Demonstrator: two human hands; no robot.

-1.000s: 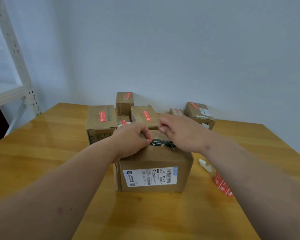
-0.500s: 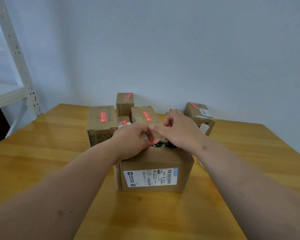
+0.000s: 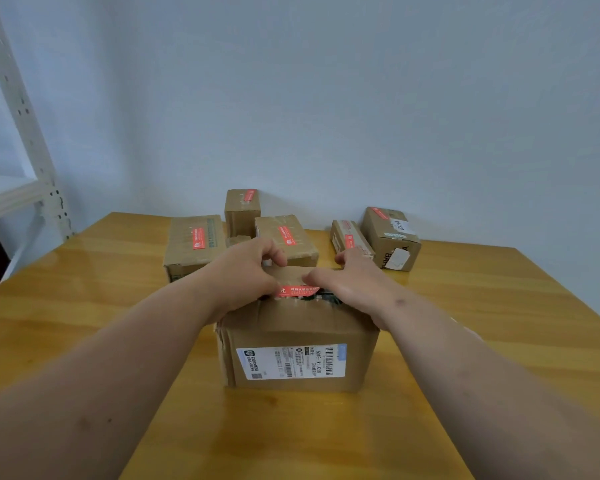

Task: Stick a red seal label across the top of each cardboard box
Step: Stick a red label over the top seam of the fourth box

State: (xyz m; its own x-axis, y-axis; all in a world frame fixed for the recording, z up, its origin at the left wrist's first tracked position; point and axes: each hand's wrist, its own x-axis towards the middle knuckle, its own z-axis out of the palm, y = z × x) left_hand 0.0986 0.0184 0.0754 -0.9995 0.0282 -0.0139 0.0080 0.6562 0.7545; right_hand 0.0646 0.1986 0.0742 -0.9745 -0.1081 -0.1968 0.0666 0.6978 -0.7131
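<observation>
Head view shows the red seal label (image 3: 298, 291) lying across the near box (image 3: 293, 327) top, left hand (image 3: 246, 271) curled at its left end, right hand (image 3: 354, 280) flattened on its right. Five far boxes (image 3: 194, 242) on the counter (image 3: 84, 306) already wear labels; only this one needs pressing down. Since half a second ago, the hands have spread apart.

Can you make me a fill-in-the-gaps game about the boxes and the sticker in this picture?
1. Both hands rest on top of the nearest cardboard box, pressing down a ____ seal label.
2. The white shipping label is on the box's ____ side.
3. The boxes stand on a ____ table.

Missing words: red; front; wooden
</observation>
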